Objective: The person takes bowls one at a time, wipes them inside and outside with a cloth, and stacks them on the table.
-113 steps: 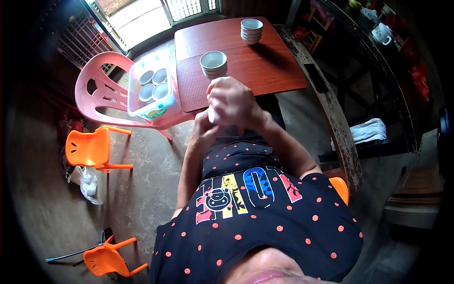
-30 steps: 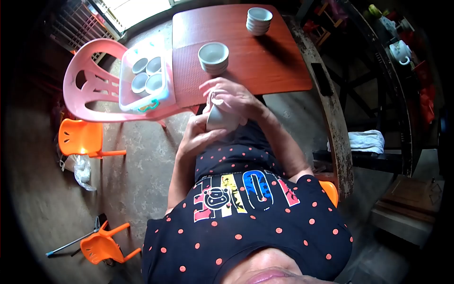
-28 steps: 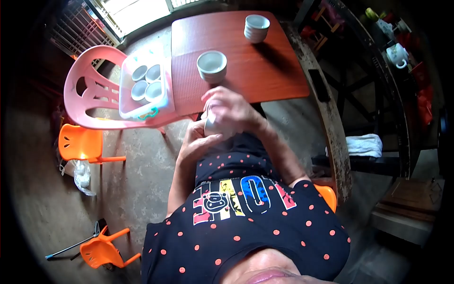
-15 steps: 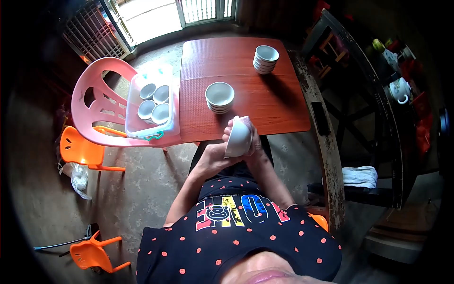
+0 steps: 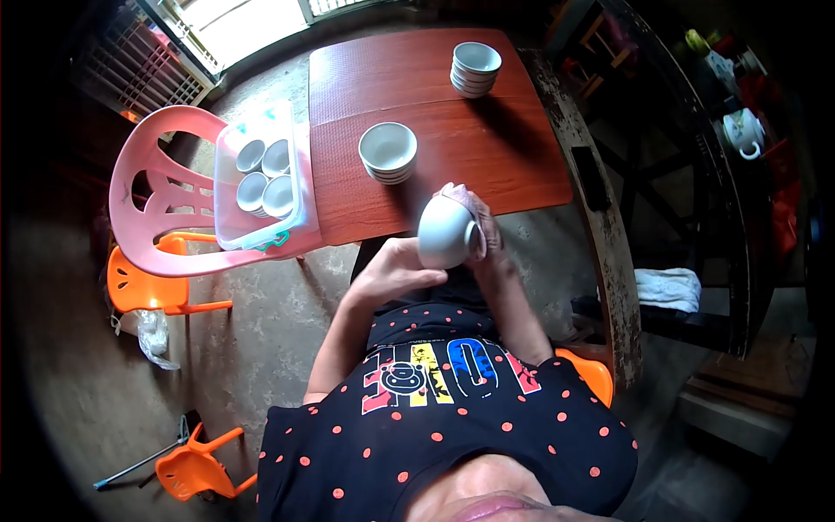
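Observation:
A white bowl (image 5: 444,233) is held on its side between my hands, just off the near edge of the red-brown table (image 5: 504,181). My left hand (image 5: 393,271) grips its lower left rim. My right hand (image 5: 491,244) holds a pale pink cloth (image 5: 461,197) against the bowl's right side and foot. Beyond them on the table stands a stack of white bowls (image 5: 388,148). Another bowl stack (image 5: 476,59) is near the table's far right corner. Left of the table, a clear plastic box (image 5: 228,228) holds several bowls.
The box rests on a pink chair (image 5: 130,209). Orange chairs (image 5: 148,277) stand on the floor at left, with a plastic bag (image 5: 155,339) beside one. A worn wooden beam (image 5: 613,296) runs along the right. A white cloth (image 5: 668,289) and a teapot (image 5: 744,132) are farther right.
The bowl was hidden or blurred in my hands and now shows clearly, turned with its outside towards me. My right hand and the cloth have moved round to its right side. The view has shifted.

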The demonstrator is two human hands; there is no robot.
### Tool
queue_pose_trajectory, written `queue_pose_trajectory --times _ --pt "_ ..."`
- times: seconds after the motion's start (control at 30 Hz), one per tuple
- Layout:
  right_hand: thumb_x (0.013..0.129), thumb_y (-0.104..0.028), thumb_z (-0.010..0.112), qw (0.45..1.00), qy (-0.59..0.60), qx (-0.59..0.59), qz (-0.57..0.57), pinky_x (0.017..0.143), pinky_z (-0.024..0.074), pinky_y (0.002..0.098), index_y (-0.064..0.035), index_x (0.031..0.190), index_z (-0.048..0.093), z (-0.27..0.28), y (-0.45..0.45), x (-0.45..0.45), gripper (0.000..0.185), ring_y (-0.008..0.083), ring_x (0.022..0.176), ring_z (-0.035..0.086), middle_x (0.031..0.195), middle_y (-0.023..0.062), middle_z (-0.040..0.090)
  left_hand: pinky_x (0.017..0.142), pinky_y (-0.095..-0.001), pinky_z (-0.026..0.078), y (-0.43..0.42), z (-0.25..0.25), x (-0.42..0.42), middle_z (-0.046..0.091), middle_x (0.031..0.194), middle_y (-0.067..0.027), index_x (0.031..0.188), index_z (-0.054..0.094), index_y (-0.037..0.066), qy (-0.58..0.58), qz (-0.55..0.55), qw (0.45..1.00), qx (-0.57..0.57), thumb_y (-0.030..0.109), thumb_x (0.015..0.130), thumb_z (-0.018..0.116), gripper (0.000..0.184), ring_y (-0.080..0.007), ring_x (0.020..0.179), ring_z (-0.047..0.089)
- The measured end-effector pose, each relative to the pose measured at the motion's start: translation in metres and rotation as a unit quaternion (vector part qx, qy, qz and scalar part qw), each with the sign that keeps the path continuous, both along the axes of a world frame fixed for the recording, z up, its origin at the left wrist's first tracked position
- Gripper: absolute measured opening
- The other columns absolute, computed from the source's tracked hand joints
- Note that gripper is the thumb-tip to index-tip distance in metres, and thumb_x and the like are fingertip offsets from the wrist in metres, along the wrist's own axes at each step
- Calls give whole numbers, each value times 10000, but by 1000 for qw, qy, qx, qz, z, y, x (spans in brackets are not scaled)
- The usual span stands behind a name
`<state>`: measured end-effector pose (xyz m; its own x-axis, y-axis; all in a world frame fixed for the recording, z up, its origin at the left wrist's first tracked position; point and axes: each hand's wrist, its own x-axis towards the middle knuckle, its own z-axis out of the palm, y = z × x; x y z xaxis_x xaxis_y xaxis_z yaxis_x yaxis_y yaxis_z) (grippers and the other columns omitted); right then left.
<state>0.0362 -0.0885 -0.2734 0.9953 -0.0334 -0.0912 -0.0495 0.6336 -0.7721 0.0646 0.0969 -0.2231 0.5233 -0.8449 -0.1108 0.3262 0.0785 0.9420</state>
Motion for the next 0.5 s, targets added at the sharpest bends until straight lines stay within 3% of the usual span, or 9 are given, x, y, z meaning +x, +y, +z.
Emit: queue_pose_trajectory --times 0.1,0.13,0.17,0.2,0.3,0.33,0.37,0.43,0.5 --pt "896 -305 556 975 -56 -162 143 647 470 229 -24 910 583 53 -10 6 283 70 731 561 799 21 594 873 -297 469 7 -6 6 656 1006 -101 1080 601 -86 190 -27 973 -129 112 780 706 375 -152 928 614" --pt "896 -299 553 971 -23 -187 145 623 465 220 -22 906 581 61 -4 8 278 66 712 558 773 11 584 881 -303 467 6 -6 6 655 1006 -111 1095 587 -92 190 -20 968 -164 121 785 689 390 -174 935 618" --pt "908 -298 526 982 -21 -111 152 618 469 224 -35 911 584 44 -9 12 269 78 699 569 756 -1 588 878 -295 465 6 -6 5 654 1007 -112 1114 576 -87 197 9 964 -179 103 776 694 405 -169 936 617" --pt "915 -306 518 993 -14 -57 99 624 483 239 -51 923 581 20 -4 13 263 89 708 582 771 9 598 874 -288 465 6 -8 4 652 1010 -109 1116 576 -85 175 34 967 -180 84 785 681 386 -163 931 615" --pt "955 -355 449 968 -77 -150 -187 636 527 304 -101 959 573 5 37 0 282 138 731 616 819 38 619 863 -280 465 8 -19 0 646 1023 -90 1104 595 -67 96 77 974 -189 11 799 660 321 -141 923 607" --pt "958 -365 441 989 -13 25 -148 636 531 314 -106 966 573 21 42 -6 291 145 735 618 832 43 620 855 -276 465 14 -26 0 645 1026 -70 1088 616 -54 45 65 985 -155 -20 792 674 303 -129 922 601" --pt "961 -375 432 972 49 204 -106 637 535 324 -110 973 573 28 46 -9 301 152 738 621 844 47 621 852 -272 466 16 -24 -1 647 1026 -59 1080 627 -46 14 60 991 -118 -29 780 692 307 -127 925 602" --pt "961 -349 444 964 -1 263 30 652 530 321 -91 994 582 3 28 4 294 152 756 620 886 44 623 858 -278 464 25 -12 4 647 1032 -76 1083 623 -55 1 5 998 -68 0 771 709 328 -141 943 604" --pt "927 -318 528 997 -2 -74 29 683 522 307 -61 1011 579 40 17 4 275 139 776 615 879 49 618 884 -301 457 31 -1 14 647 1046 -97 1103 608 -63 128 -78 978 -147 21 751 722 379 -166 976 604"
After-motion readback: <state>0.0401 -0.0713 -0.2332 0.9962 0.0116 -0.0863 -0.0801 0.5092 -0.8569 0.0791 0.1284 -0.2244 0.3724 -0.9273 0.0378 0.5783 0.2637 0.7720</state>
